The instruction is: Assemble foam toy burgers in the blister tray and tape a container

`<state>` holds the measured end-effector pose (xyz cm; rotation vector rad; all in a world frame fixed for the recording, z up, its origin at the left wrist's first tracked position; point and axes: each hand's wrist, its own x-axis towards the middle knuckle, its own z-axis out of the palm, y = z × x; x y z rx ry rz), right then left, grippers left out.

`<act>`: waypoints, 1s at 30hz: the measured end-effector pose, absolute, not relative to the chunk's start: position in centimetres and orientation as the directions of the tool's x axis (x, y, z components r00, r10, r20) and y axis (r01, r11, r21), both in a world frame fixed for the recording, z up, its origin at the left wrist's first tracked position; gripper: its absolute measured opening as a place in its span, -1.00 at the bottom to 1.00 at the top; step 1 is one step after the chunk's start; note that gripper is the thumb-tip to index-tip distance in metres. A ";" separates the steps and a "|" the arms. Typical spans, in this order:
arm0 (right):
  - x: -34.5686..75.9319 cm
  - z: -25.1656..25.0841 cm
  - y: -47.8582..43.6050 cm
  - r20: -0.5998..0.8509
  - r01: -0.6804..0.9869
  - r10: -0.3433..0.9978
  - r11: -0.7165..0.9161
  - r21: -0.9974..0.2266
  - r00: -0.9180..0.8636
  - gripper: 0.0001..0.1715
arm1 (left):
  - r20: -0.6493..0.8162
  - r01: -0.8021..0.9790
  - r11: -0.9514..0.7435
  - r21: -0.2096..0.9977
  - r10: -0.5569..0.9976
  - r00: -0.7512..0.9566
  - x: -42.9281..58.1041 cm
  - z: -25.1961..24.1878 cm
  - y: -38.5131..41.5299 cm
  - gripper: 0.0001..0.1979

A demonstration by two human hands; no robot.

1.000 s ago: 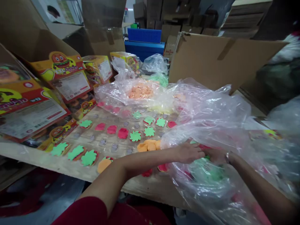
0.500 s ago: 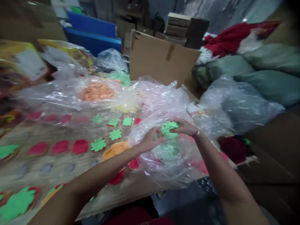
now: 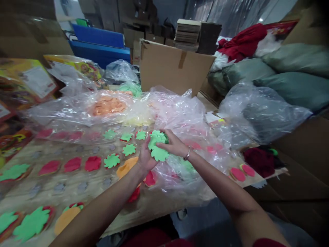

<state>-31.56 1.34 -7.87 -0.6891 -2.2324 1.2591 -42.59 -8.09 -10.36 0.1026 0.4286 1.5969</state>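
The table is filling much of the low part of the view. A clear bag is lying on it, near the two hands. Over the table, between both hands, a green stack is sitting. The right hand is pinching it, the thumb pressing on the front and the fingers curling over the far side. The left hand is cupping the other side, its thumb pointing up along the edge.

The stack is looking light and soft, like thin foam, so it is probably bending easily and not breaking. It is likely not very slippery, but loose leaves may be sliding apart. Holding the whole pile by its sides, with a thumb on top, is seeming best. The lowest leaf is poking out, so its free edge is giving a good place for picking it off.

The picture's left side is cutting off part of the table. The bag's shine is blurring the green bits inside. The left hand's other fingers are hiding behind the stack, so nobody can tell whether they are pinching. The left arm is partly covering a red piece.
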 end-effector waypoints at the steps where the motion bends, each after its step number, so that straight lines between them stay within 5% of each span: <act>1: -32.4 -7.9 0.9 0.182 0.143 0.627 0.431 -0.891 -0.757 -0.29 | -0.203 -0.947 -0.027 0.319 0.974 -0.097 -43.4 -10.2 -9.0 -0.63; 7: -37.2 -8.6 -0.5 0.063 -0.062 0.503 0.019 -0.998 -0.862 -0.52 | -0.242 -0.956 -0.158 0.246 0.945 -0.219 -48.8 -10.2 -14.9 -0.65; 19: -44.8 -10.6 -5.0 -0.022 0.040 0.410 0.035 -0.999 -0.912 -0.51 | -0.337 -0.918 -0.312 0.245 0.860 -0.383 -54.8 -10.9 -22.4 -0.60; 25: -46.3 -11.9 -8.7 -0.186 0.170 0.169 -0.103 -0.980 -0.968 -0.61 | -0.442 -0.917 -0.303 0.260 0.807 -0.392 -55.5 -11.7 -26.3 -0.65; 30: -48.7 -13.7 -9.2 -0.221 0.165 0.246 -0.229 -0.959 -0.944 -0.57 | -0.478 -0.886 -0.393 0.246 0.746 -0.464 -57.8 -13.9 -32.2 -0.67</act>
